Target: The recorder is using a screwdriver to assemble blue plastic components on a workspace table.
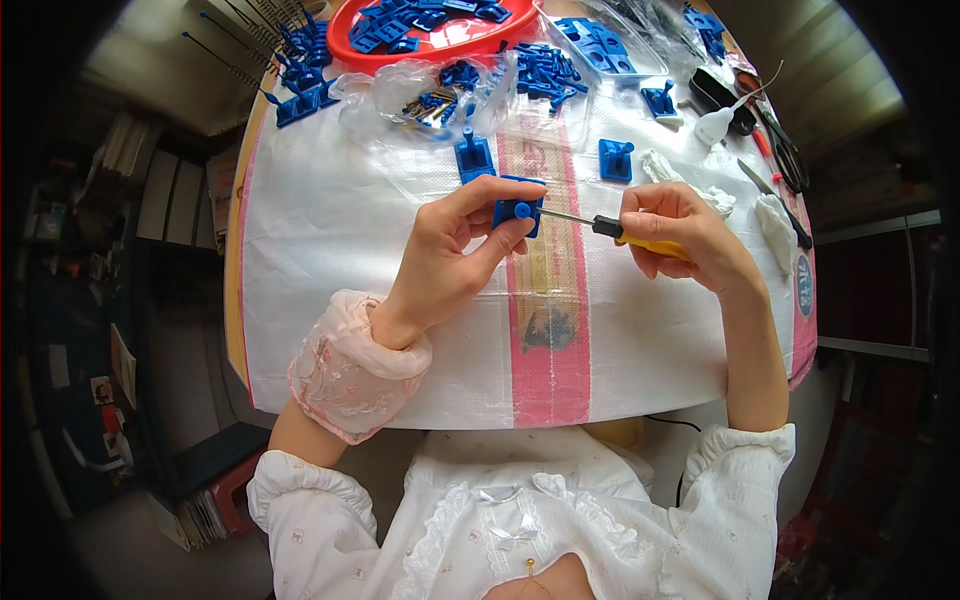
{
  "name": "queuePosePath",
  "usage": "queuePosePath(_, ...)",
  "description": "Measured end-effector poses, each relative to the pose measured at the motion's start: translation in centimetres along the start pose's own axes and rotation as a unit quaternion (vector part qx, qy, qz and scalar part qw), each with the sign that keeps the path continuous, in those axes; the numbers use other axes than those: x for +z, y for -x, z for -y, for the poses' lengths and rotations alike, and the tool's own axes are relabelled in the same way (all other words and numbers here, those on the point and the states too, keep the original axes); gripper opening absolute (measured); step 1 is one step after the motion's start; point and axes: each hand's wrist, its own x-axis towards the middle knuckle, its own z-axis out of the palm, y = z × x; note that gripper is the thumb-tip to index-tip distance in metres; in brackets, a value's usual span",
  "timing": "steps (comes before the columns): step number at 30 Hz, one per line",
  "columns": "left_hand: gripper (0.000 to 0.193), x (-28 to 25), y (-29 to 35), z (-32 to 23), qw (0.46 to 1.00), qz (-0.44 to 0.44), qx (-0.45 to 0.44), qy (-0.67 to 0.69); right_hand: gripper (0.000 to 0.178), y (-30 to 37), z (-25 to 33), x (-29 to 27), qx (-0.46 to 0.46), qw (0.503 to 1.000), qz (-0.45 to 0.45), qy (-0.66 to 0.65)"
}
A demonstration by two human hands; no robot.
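Between thumb and fingers, my left hand point(445, 245) grips a small blue plastic part point(508, 213) with a round peg facing up. My right hand point(690, 235) is closed round the yellow and black handle of a screwdriver point(655, 243). Its metal shaft points left, and the tip meets the right side of the blue part; the exact contact point is too small to make out. Just beyond my left fingers stands a similar blue piece with an upright peg point(474, 155). Another blue piece point(616, 160) lies to the right, beyond the screwdriver.
A red basin point(345, 45) of blue parts is at the back. Near it are a clear bag point(385, 105) with brass-coloured screws, blue pegs point(548, 78) and a clear tray point(655, 65). Scissors point(785, 160), crumpled white tissue point(775, 230) and a white-nozzled bottle point(713, 128) lie right. Thin wires rise back left.
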Motion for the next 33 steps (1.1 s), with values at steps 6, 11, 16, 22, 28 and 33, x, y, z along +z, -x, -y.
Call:
queuePosePath(6,0.027,0.0,-0.3,0.3,0.997,-0.023,-0.055,0.042,0.024,-0.5,-0.9,2.0,-0.304,0.915,-0.137,0.227)
queuePosePath(11,0.027,-0.5,-0.2,0.5,0.994,-0.022,-0.091,0.055,0.023,0.6,0.4,3.1,-0.359,0.820,-0.171,0.411)
queuePosePath(16,0.026,-0.6,-0.4,0.6,0.994,-0.019,-0.081,0.066,0.021,0.2,-0.6,2.7,-0.356,0.843,-0.178,0.361)
queuePosePath(22,0.027,-0.2,-0.1,0.1,0.999,0.002,-0.039,0.028,0.025,0.4,0.6,1.5,-0.059,0.994,-0.048,0.080)
queuePosePath(28,0.028,-0.2,-0.1,0.1,1.000,0.001,0.026,0.011,0.032,-0.2,-0.3,0.4,0.010,0.992,0.071,-0.100)
queuePosePath(33,0.027,-0.3,-0.1,0.3,1.000,-0.008,0.007,0.010,0.026,-0.1,0.2,1.2,-0.036,0.999,-0.008,0.033)
